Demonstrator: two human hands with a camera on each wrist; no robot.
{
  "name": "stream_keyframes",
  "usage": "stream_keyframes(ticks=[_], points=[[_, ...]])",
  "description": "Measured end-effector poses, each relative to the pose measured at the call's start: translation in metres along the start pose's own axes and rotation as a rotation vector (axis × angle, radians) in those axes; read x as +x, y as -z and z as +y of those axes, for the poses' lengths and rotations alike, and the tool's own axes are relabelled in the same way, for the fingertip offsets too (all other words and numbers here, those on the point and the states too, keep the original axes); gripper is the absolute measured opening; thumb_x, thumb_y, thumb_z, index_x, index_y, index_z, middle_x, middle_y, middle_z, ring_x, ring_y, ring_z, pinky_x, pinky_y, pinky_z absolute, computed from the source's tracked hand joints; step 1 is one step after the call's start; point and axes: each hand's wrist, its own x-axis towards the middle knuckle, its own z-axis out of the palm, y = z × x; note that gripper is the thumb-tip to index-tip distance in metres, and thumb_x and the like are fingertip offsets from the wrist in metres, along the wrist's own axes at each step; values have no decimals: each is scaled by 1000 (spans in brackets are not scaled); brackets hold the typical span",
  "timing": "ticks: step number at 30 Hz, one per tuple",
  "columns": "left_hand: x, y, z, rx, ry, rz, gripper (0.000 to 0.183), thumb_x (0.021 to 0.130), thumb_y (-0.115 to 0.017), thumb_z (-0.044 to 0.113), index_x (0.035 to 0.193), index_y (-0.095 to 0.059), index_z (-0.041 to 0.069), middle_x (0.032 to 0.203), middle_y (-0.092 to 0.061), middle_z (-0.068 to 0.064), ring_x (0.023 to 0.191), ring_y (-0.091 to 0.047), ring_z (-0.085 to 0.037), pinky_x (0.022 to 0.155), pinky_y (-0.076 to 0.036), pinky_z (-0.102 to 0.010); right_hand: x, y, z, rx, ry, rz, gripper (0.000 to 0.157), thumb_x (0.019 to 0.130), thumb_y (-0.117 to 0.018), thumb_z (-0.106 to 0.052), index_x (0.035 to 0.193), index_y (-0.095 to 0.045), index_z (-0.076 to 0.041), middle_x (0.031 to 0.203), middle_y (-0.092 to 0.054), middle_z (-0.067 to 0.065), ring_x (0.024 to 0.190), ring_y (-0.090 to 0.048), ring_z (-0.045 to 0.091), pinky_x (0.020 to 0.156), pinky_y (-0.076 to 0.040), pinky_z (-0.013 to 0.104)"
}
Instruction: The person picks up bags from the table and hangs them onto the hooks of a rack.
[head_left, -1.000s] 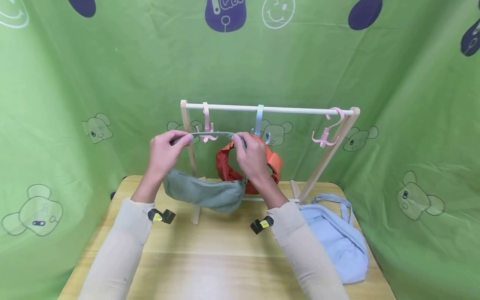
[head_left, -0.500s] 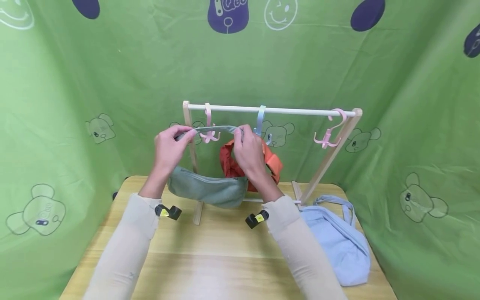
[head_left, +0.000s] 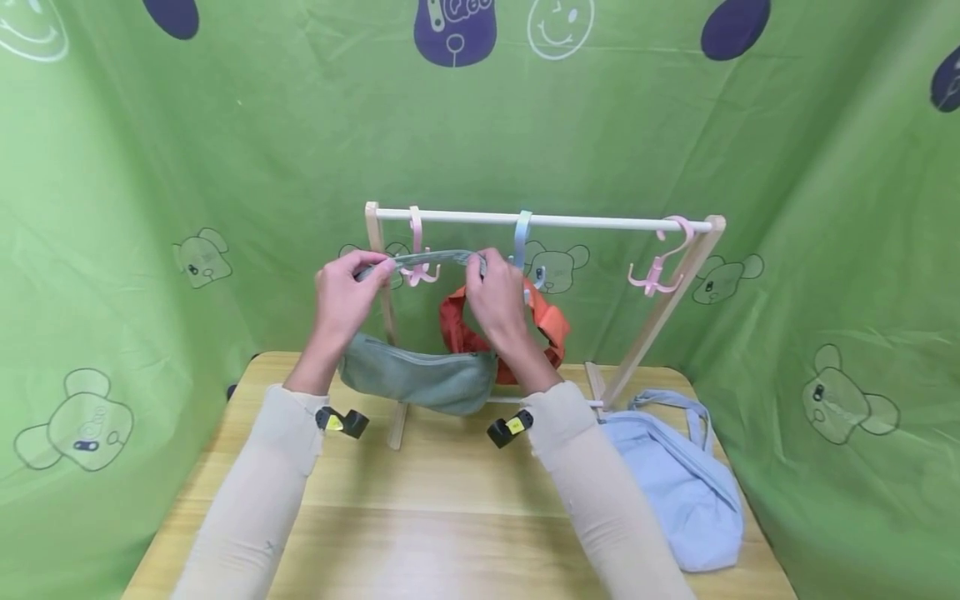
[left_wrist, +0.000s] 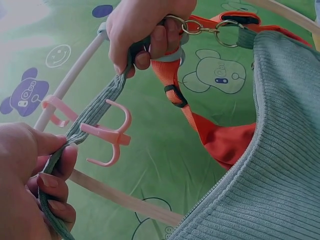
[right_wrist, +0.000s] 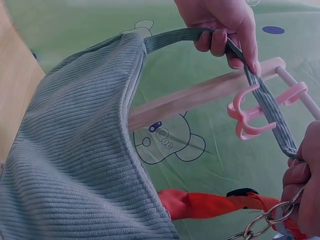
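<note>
A green corduroy handbag (head_left: 420, 379) with a zip hangs by its strap (head_left: 433, 257) from both hands. My left hand (head_left: 341, 296) pinches the strap's left part between thumb and fingers. On its right part, the right hand (head_left: 498, 300) grips the strap near a gold chain (left_wrist: 200, 28). The stretch between the hands crosses a pink hook (left_wrist: 107, 132) on the rack; whether it touches the prongs I cannot tell. Below the strap, the bag's ribbed body (right_wrist: 80, 135) hangs clear of the tabletop.
A wooden rack with a white bar (head_left: 600, 222) carries a blue hook (head_left: 522, 237) and another pink hook (head_left: 654, 275). An orange-red bag (head_left: 551, 325) hangs in the middle, partly behind my right hand. A light blue bag (head_left: 678, 487) lies on the table (head_left: 420, 533) at right.
Over the last second both hands have lifted the strap slightly, so it arches higher before the left pink hook. The green bag's body has risen a little. Since half a second ago, little has moved.
</note>
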Motion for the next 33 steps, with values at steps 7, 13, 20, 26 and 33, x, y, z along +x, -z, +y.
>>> stream_keyframes(ticks=[7,13,20,26,33], points=[[-1,0,-4,-13,48,-20,28,98,-73,22,115,-75,1,101,-76,-20,89,-71,-37,67,-56,-18,-3,-3,0,-140,105,31,35,108,-46,-17,111,-70,7,76,-69,16,50,-46,15,44,-37,24],[-4,1,-6,-3,81,-18,27,99,-71,24,116,-75,3,100,-77,-18,79,-68,-25,58,-49,-19,-9,-8,1,-272,201,70,33,108,-47,-17,105,-70,6,71,-66,12,51,-51,18,44,-41,26],[-8,1,-8,8,111,-29,27,99,-71,24,116,-75,4,101,-77,-18,77,-66,-14,63,-53,-21,-19,-15,6,-311,207,52,31,109,-47,-18,107,-69,4,77,-68,13,56,-57,21,47,-49,31],[-10,2,-15,13,133,-37,28,100,-70,26,117,-74,5,101,-77,-18,73,-63,-15,58,-48,-21,-28,-22,12,-251,236,74,29,107,-50,-18,104,-70,2,84,-72,15,64,-64,26,55,-57,38],[-15,2,-21,-5,156,-66,30,100,-69,31,116,-74,6,99,-76,-15,70,-57,-16,57,-44,-22,-36,-29,20,-178,222,93,29,108,-50,-19,104,-71,1,84,-73,14,69,-69,29,61,-59,43]])
